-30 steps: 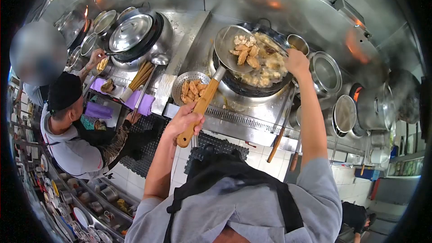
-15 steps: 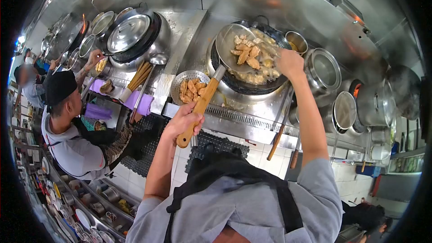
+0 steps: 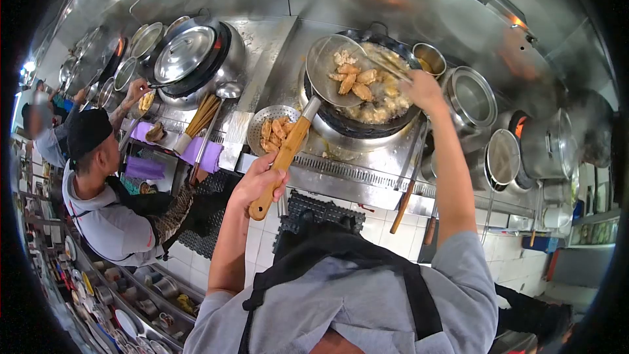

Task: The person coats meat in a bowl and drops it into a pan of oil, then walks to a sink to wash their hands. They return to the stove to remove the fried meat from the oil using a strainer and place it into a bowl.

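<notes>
My left hand [image 3: 262, 182] is closed around the wooden handle [image 3: 283, 164] of a wire strainer [image 3: 319, 65]. Several browned pieces of food [image 3: 354, 80] lie in the strainer, which is over the left part of a wok [image 3: 413, 101] of bubbling oil. Pinched in my right hand [image 3: 426, 90] are long chopsticks [image 3: 385, 65], pointing left towards the food. Beside the strainer's handle, a perforated ladle [image 3: 257, 122] holds more browned pieces [image 3: 275, 132].
A metal pot [image 3: 430, 60] and a large pot [image 3: 473, 98] stand right of the wok. To the left are a lidded wok [image 3: 185, 54], a ladle [image 3: 228, 90] and wooden sticks [image 3: 203, 115]. A co-worker [image 3: 98, 183] stands at far left.
The strainer and my left hand have shifted slightly left. The chopsticks have moved off the food towards the strainer's right rim, and pieces in the strainer lie differently.
</notes>
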`<state>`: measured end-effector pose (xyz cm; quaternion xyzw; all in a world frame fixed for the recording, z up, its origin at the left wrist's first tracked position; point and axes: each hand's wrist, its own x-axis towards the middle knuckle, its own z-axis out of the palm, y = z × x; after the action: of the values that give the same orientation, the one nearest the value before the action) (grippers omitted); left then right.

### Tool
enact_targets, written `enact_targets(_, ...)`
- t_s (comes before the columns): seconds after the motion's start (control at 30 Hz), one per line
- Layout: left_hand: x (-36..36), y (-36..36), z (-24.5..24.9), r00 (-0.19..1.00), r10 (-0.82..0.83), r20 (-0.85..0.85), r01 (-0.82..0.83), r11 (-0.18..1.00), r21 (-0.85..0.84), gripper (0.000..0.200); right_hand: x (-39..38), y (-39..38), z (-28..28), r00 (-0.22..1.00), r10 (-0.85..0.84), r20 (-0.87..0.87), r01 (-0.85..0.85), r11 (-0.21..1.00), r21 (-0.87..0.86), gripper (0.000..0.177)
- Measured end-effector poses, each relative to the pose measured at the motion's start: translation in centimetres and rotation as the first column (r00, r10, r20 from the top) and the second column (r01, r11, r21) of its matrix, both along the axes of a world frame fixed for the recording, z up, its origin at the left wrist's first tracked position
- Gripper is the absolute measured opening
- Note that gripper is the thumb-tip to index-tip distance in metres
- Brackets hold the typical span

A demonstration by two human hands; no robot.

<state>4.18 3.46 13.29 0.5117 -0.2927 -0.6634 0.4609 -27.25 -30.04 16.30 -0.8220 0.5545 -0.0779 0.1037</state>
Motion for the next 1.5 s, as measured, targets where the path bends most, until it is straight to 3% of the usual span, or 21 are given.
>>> enact_targets(0.13,-0.3,-0.1,0.3,1.0,-0.022,-0.002,0.022,1.0,-0.016,0.035,4.7,0.4,-1.6,0.984,0.027,-0.179,-0.031,0.999,-0.019,0.032)
enact_targets(0.23,-0.4,-0.1,0.5,1.0,-0.015,-0.024,0.015,1.0,-0.006,0.036,3.5,-0.3,-0.9,0.959,-0.097,-0.266,0.087,0.995,-0.048,0.035)
enact_targets(0.33,-0.4,0.2,1.0,0.999,0.032,-0.01,-0.032,0.999,0.003,0.036,0.1,-1.4,-1.6,0.994,-0.103,-0.046,0.099,0.991,-0.088,0.04)
enact_targets(0.37,-0.4,0.3,1.0,0.999,0.047,0.003,-0.047,0.999,0.006,0.036,-0.7,-2.0,-2.0,0.991,-0.106,-0.078,0.098,0.989,-0.107,0.043)
enact_targets(0.47,0.1,0.1,1.0,0.998,0.052,0.033,-0.052,0.999,-0.012,0.047,-0.4,0.3,-0.3,0.998,-0.059,-0.012,0.056,0.982,-0.18,0.028)
enact_targets(0.6,0.2,0.0,1.1,0.996,0.083,0.023,-0.083,0.997,0.001,0.056,2.9,2.3,0.6,0.989,-0.022,-0.143,0.013,0.998,-0.066,0.028)
enact_targets(0.63,0.2,-0.2,1.3,0.997,0.074,0.016,-0.074,0.997,-0.005,0.057,3.0,1.3,-0.5,0.967,-0.05,-0.25,0.027,0.995,-0.094,0.034)
enact_targets(0.8,0.0,0.0,2.2,0.995,0.103,-0.006,-0.103,0.995,-0.014,0.058,-1.7,-0.8,-2.9,0.988,-0.127,-0.089,0.113,0.983,-0.143,0.037)
enact_targets(0.97,1.5,-0.7,2.7,0.991,0.133,-0.021,-0.134,0.989,-0.068,0.047,-5.6,0.3,-0.4,0.986,-0.159,0.042,0.164,0.964,-0.207,0.033)
enact_targets(1.17,1.9,-2.8,5.6,0.986,0.139,-0.091,-0.154,0.969,-0.195,0.048,-9.6,3.4,4.7,0.99,-0.111,0.092,0.107,0.993,0.049,0.035)
enact_targets(1.27,2.2,-3.6,6.2,0.981,0.154,-0.115,-0.176,0.961,-0.214,0.05,-11.0,5.3,4.6,0.982,-0.163,0.096,0.153,0.983,0.099,0.036)
enact_targets(1.33,1.7,-3.7,7.0,0.974,0.193,-0.117,-0.215,0.952,-0.217,0.049,-12.7,5.4,3.2,0.982,-0.177,0.059,0.176,0.984,0.03,0.035)
enact_targets(1.37,2.0,-3.6,6.9,0.983,0.184,-0.026,-0.185,0.96,-0.211,0.05,-15.1,6.1,2.8,0.975,-0.221,0.035,0.221,0.975,-0.009,0.035)
enact_targets(1.47,1.7,-3.2,7.0,0.984,0.165,-0.066,-0.176,0.958,-0.226,0.052,-19.7,12.0,6.1,0.857,-0.483,-0.179,0.494,0.869,0.023,0.033)
enact_targets(1.5,2.0,-3.2,6.7,0.991,0.117,-0.07,-0.131,0.963,-0.237,0.053,-24.8,12.0,2.7,0.816,-0.53,-0.229,0.533,0.844,-0.054,0.03)
